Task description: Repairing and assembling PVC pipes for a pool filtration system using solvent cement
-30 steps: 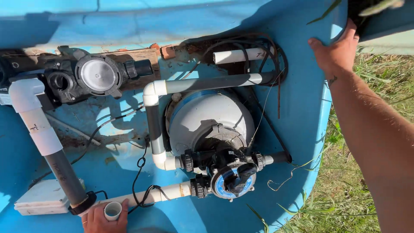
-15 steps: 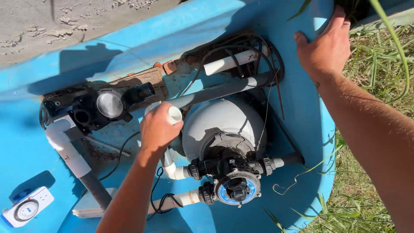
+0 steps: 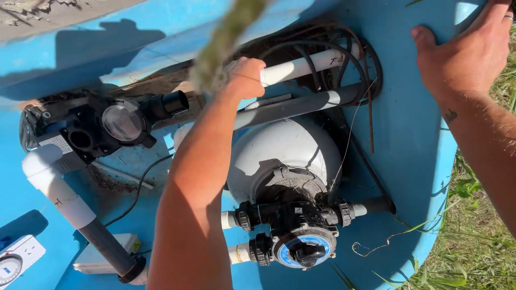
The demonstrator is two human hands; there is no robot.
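**Two hands inside the blue pump housing**

We look down into a blue tub (image 3: 414, 161) packed with pool equipment. Our left hand (image 3: 246, 78) is closed around the end of a white pipe (image 3: 306, 67) that runs up and to the right along the top of the housing, just above a grey pipe (image 3: 301, 104) lying almost parallel to it. Our right hand (image 3: 465, 51) lies open and flat, fingers spread, against the blue wall near the upper right rim, gripping nothing.

Room is tight around the left hand: a loop of black cables (image 3: 333, 45) curls behind the white pipe, and the white dome of the filter tank (image 3: 290, 153) sits just below the grey pipe. The black multiport valve (image 3: 303, 244) with its blue round face crowds the lower middle. The freest blue floor lies right of the tank, towards the curved rim, beyond which there is grass (image 3: 478, 236).

At left, the black pump (image 3: 107, 126) with a clear round lid sits near a white elbow pipe (image 3: 54, 185) that slopes down to a dark coupling. The pump carries a small pale rectangular label on its left side. A white timer plug (image 3: 16, 260) with a round dial lies in the bottom-left corner, and a flat white box (image 3: 102, 258) with a small yellow triangular sticker rests beside the coupling. A blurred greenish stalk (image 3: 226, 43) hangs across the top of the view.
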